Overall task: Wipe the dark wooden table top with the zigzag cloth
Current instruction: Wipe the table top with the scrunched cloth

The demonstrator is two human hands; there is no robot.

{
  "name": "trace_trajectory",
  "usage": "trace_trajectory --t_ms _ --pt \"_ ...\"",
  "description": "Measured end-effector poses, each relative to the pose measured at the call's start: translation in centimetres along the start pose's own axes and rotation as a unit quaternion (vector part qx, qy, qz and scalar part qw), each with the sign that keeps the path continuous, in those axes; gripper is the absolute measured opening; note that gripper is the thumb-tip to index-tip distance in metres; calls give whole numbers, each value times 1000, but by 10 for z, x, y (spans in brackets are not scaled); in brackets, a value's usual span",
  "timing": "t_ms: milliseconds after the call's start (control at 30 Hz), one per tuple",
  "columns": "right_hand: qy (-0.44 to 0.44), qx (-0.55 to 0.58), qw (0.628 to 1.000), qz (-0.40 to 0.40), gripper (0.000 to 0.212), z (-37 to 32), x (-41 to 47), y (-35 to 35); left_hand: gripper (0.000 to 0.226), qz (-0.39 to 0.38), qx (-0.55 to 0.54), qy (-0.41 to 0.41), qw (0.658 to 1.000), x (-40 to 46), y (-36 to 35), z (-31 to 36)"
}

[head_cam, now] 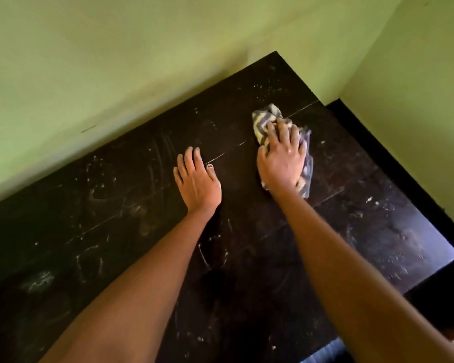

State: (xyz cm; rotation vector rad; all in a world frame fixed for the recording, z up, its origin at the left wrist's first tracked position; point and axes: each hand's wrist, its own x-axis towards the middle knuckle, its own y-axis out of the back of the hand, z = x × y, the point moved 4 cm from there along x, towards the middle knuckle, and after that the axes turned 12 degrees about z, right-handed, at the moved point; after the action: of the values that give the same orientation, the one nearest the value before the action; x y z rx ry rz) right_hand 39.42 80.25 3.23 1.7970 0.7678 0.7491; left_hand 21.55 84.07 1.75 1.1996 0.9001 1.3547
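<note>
Now, starting at the left of the frame, the green wall (116, 61) fills the upper left, and the dark wooden counter (102, 231) runs along it diagonally, from the lower left up toward the upper middle. Its surface is streaked with pale smears and white specks, and thin seams cross it.

Near the middle, my left hand (195, 180) lies flat on the counter, palm down, fingers straight and a little spread, holding nothing. One of the seams runs just past its fingertips.

To the right of it, well apart, my right hand (281, 157) presses down on the zigzag cloth (262, 119). My grip there is loose: the fingers bend over the bunched fabric, though I cannot tell whether they truly pinch it or only push on it. The cloth is crumpled, grey and cream, and sits on the counter right of centre in the upper half; it shows beyond my fingertips and along the right side of my hand.

Further right, the counter ends at a dark edge, with more green wall in the upper right.
</note>
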Motion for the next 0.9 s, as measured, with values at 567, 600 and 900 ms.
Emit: trace_trajectory --t_ms 567,600,900 --pt "320 27 942 -98 52 -119 115 -49 58 -12 42 16 999 45 -16 6" --pt "239 29 967 -79 53 -104 118 -45 57 -12 39 16 999 46 -15 8" --pt "114 11 993 4 52 12 92 -14 53 -34 -43 -81 995 97 -30 92"
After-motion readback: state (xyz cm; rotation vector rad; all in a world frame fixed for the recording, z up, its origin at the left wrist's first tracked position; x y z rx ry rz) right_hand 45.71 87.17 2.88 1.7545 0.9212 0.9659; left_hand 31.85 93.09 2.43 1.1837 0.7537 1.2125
